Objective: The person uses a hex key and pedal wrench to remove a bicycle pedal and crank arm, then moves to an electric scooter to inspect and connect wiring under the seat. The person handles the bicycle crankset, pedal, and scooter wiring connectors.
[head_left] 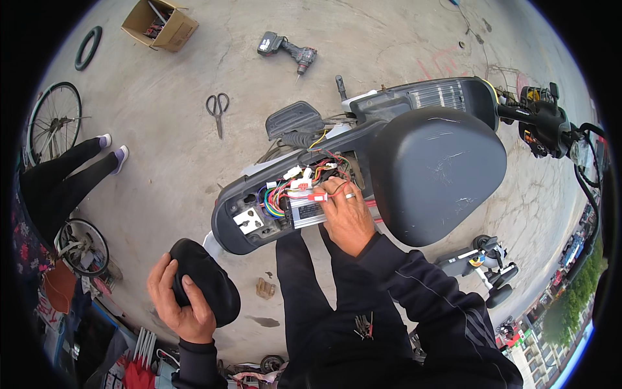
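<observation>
An electric scooter lies across my view, its dark seat beside an open compartment full of coloured wires. My right hand, with a ring on one finger, reaches into this compartment with bent fingers. Its fingertips are hidden among the wiring. A red connector lies against those fingers, and a silver metal box sits just left of them. Past the rear end of the scooter, my left hand grips a black padded cushion, thumb on top and fingers along its left edge.
Beyond the scooter, a cordless drill, scissors and an open cardboard box rest on the concrete floor. A person stands at the left near a bicycle wheel. Keys hang at my waist.
</observation>
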The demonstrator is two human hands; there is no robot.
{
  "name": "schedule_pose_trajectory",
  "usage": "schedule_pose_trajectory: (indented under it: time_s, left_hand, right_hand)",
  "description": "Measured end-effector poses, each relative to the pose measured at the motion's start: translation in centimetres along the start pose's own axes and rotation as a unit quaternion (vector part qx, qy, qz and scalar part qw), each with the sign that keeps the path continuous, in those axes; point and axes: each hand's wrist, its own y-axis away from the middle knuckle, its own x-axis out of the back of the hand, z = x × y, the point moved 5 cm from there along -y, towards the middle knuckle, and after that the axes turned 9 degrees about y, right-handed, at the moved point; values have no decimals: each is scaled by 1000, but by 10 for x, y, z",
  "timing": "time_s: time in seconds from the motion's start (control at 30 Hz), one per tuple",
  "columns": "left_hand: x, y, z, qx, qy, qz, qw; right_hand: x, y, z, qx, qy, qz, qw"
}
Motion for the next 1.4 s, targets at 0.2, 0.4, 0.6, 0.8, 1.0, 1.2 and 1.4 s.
schedule_pose_trajectory:
  time_s: [0.2, 0.4, 0.6, 0.8, 1.0, 1.2, 1.4]
  left_hand:
    - [-1, 1, 0, -4, 4, 0, 1000]
    - [0, 1, -1, -6, -1, -6, 1000]
    - [0, 0, 0, -6, 1, -9, 1000]
    - [0, -1, -1, -6, -2, -12, 1000]
    - [0, -1, -1, -2, 2, -15, 1000]
    - [0, 0, -2, -3, -1, -12, 1000]
    - [1, -1, -1, -4, 0, -13, 1000]
  right_hand:
    - [-16, -5, -5, 35, 18, 27, 999]
    - [-23, -4, -12, -26, -15, 31, 999]
    - [0, 34, -12, -60, -109, 13, 992]
    - [16, 57, 4, -147, -148, 73, 975]
    - [-13, 24, -4, -147, -127, 61, 979]
    - [-18, 19, 0, -137, -112, 93, 980]
    - [-12, 11, -17, -73, -114, 130, 982]
